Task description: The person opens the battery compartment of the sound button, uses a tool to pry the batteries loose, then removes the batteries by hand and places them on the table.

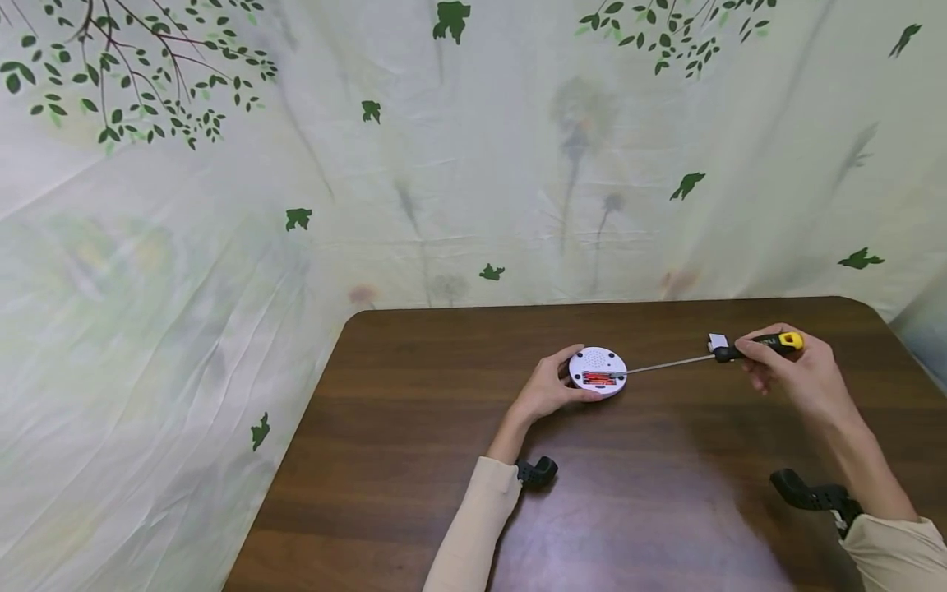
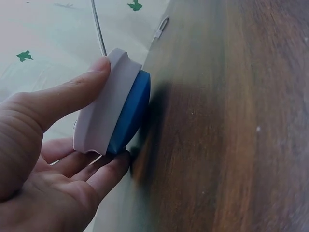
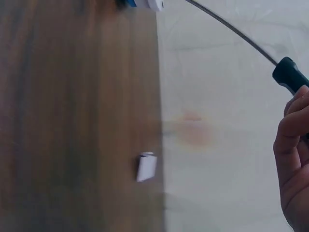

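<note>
My left hand (image 1: 549,386) grips a round white device (image 1: 598,359) by its rim, tilted so its underside faces the head camera. Red batteries (image 1: 599,379) show in an uncovered compartment there. In the left wrist view the device's other side (image 2: 133,111) is blue, with the thumb on the white rim and fingers below. My right hand (image 1: 802,374) holds a long screwdriver (image 1: 669,363) by its black and yellow handle. Its shaft runs left to the battery compartment; whether the tip touches a battery I cannot tell.
A small white piece (image 3: 147,167), perhaps the battery cover, lies on the brown wooden table (image 1: 414,427) near its far edge, just behind the screwdriver handle in the head view. A pale curtain (image 1: 503,181) with leaf prints hangs behind the table.
</note>
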Demonstrator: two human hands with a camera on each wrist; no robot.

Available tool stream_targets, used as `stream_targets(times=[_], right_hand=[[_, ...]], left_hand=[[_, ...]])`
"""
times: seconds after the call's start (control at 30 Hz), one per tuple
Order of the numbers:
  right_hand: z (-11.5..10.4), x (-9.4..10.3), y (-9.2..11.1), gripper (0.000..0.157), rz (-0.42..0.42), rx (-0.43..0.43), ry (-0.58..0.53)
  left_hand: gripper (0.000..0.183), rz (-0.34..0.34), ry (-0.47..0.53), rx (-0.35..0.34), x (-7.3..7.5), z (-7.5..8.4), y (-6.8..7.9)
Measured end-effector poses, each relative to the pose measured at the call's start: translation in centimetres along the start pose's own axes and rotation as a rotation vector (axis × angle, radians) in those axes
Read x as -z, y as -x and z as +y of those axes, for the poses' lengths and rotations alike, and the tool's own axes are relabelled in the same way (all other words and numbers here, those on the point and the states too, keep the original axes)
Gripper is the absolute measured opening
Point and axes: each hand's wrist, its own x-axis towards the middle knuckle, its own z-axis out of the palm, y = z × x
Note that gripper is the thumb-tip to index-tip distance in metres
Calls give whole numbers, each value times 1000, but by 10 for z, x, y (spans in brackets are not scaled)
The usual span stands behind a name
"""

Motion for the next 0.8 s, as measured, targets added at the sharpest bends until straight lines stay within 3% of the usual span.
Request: stream_targets(times=[0.17,0.3,0.43,0.6,0.8], right_hand=[[-22,-6,-8,24,-19,27,289],[-39,-14,-17,29,-75,50,367],[-47,-16,-28,29,-147,56,366],[-32,-4,-41,19,-187,-17,213],[12,11,-40,18,-181,-167,-261]], left_hand=[[91,19,-22,-5,-1,-2,1],[91,28,-57,-23,-2,-1,1],[90,38,-127,-47,-2,2,2],[89,53,-163,-40,-2,2,2],[89,31,-117,-30,1,-3,0]])
